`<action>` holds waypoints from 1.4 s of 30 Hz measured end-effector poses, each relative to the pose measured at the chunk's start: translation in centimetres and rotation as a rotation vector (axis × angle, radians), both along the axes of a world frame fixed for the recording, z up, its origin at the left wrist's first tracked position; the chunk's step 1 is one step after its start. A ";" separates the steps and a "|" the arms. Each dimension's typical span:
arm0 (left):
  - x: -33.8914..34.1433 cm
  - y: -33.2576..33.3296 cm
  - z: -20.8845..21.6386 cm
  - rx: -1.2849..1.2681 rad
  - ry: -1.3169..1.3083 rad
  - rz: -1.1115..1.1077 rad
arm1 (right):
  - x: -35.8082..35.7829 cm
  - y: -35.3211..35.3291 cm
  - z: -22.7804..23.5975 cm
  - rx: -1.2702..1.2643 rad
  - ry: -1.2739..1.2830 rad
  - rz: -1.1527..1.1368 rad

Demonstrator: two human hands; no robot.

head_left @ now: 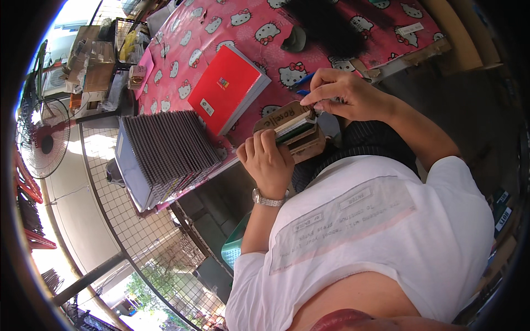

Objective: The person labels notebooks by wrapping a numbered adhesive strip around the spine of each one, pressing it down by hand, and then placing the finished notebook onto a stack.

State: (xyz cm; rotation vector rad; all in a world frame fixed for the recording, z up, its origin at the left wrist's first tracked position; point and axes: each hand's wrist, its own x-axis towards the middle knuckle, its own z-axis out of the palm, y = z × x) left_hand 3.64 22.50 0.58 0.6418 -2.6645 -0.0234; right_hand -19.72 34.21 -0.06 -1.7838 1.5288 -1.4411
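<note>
My left hand [268, 163], with a metal-band watch on its wrist, grips the near left end of a small wooden holder [310, 148]. The holder has a tan upright back board with handwriting, and a thin book-like stack [292, 128] with dark green and pale edges stands in its slot. At the board's right end, my right hand [345, 95] has its thumb and forefinger pinched together; whatever they hold is too small to make out. Just behind those fingers lies a blue-handled tool [302, 83], partly hidden by the hand.
On the pink cartoon-print tablecloth [171, 41] lie a red spiral notebook [229, 88], a tall stack of spiral-bound notebooks [171, 149], a dark green piece [294, 39] and a heap of black wire-like strands [326, 27]. A mug [136, 77] and a fan [48, 143] stand at the left.
</note>
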 end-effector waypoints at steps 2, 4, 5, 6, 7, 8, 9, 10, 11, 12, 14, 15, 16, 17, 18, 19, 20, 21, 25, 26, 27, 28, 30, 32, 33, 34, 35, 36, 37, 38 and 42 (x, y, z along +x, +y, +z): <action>-0.3 0.2 -0.2 -0.028 0.061 0.016 | 0.2 -0.3 0.1 -0.051 0.033 -0.056; -0.6 0.5 -0.4 -0.057 0.089 0.042 | 0.3 -0.3 0.0 -0.049 0.029 -0.019; -0.7 0.6 -0.6 -0.072 0.086 0.059 | 0.3 -0.3 0.0 -0.048 0.027 -0.001; -0.7 0.6 -0.7 -0.086 0.083 0.077 | 0.4 -0.1 0.2 -0.011 -0.010 0.041; -0.6 0.6 -0.9 -0.094 0.087 0.075 | 0.5 0.1 0.3 0.026 -0.049 0.084; -0.5 0.6 -1.1 -0.102 0.091 0.073 | 0.6 0.4 0.4 0.064 -0.089 0.126; -0.4 0.6 -1.1 -0.111 0.096 0.071 | 0.5 0.6 0.4 0.072 -0.070 0.150; -0.4 0.8 -1.1 -0.117 0.093 0.069 | 0.4 0.9 0.4 0.081 -0.049 0.172; -0.3 1.1 -1.0 -0.123 0.090 0.066 | 0.3 1.1 0.3 0.091 -0.029 0.194; -0.4 1.4 -1.0 -0.130 0.087 0.064 | 0.3 1.3 0.3 0.115 -0.023 0.206; -1.0 2.0 -0.4 -0.094 0.109 0.006 | 0.5 1.6 0.3 0.165 -0.010 0.230; -1.3 2.3 -0.3 -0.076 0.120 -0.023 | 0.7 1.8 0.5 0.215 -0.074 0.224; -1.4 2.5 -0.6 -0.016 0.129 -0.080 | 1.0 1.8 1.0 0.261 -0.136 0.223; -1.5 2.8 -0.9 -0.012 0.129 -0.094 | 1.2 1.7 1.5 0.307 -0.199 0.222; -1.5 3.0 -1.2 -0.008 0.129 -0.109 | 1.3 1.7 1.9 0.227 -0.089 0.192; -1.6 3.1 -1.3 -0.002 0.132 -0.130 | 1.4 1.6 2.3 0.149 0.021 0.155; -1.8 3.0 -1.2 0.008 0.135 -0.125 | 1.4 1.7 2.4 0.142 0.054 0.143; -1.8 3.1 -1.1 0.003 0.111 -0.121 | 1.4 1.6 2.4 0.136 0.087 0.134; -1.7 3.2 -0.8 0.008 0.064 -0.118 | 1.5 1.7 2.9 0.265 0.071 0.149; -1.7 3.2 -0.8 0.018 0.060 -0.114 | 1.5 1.5 3.2 0.265 0.103 0.148; -1.6 3.2 -0.8 0.025 0.075 -0.109 | 1.3 1.0 3.4 0.351 0.063 0.235; -1.5 3.3 -0.9 0.034 0.088 -0.101 | 0.7 0.0 3.5 0.438 0.022 0.324; -1.0 3.3 -0.8 0.028 0.100 -0.087 | -1.0 -2.9 4.7 0.883 -0.297 0.509; -1.5 3.4 -0.4 0.013 0.111 -0.141 | -4.1 -6.7 -2.8 0.650 -0.338 0.311; -1.5 3.5 -0.4 0.021 0.109 -0.144 | -6.4 -9.7 -4.4 0.727 0.136 0.052; -1.7 3.6 -0.3 0.030 0.110 -0.157 | -8.4 -11.5 -8.2 0.508 0.580 -0.196; -1.3 3.5 -0.4 0.035 0.106 -0.138 | -7.5 -12.7 -9.2 0.576 0.658 -0.410; -0.9 3.5 -0.8 0.084 0.105 -0.146 | -8.4 -13.7 -10.9 0.607 0.754 -0.434; -0.8 3.4 -1.0 0.087 0.122 -0.140 | -9.3 -14.5 -12.0 0.569 0.781 -0.406; -0.7 3.5 -1.2 0.097 0.137 -0.137 | -9.9 -14.9 -12.7 0.540 0.805 -0.376; 0.4 3.9 -1.1 -0.019 0.111 0.071 | -8.7 -14.5 -9.0 0.622 0.548 -0.159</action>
